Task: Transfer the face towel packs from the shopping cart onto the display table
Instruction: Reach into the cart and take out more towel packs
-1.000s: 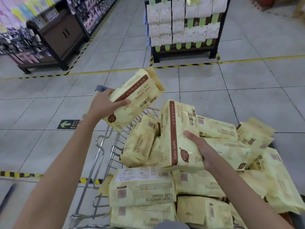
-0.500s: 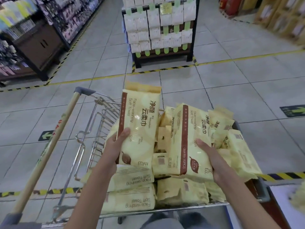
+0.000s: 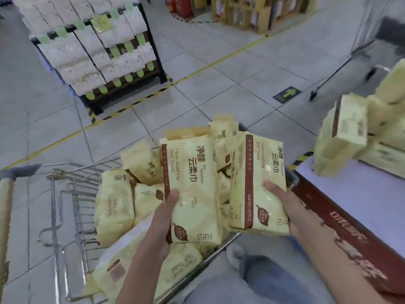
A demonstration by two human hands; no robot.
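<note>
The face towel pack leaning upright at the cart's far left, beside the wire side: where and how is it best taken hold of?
Judging by its pose, grip that pack across its narrow thickness near the top end, coming from above. It stands on end among other packs in the shopping cart, so only its top and broad face are free; the lower part is wedged.

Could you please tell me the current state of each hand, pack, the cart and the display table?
Left hand: gripping a yellow face towel pack, upright.
Right hand: gripping a second yellow pack, upright.
Wire shopping cart: still holding several packs.
White-topped display table: stacked packs at its far end.
</note>
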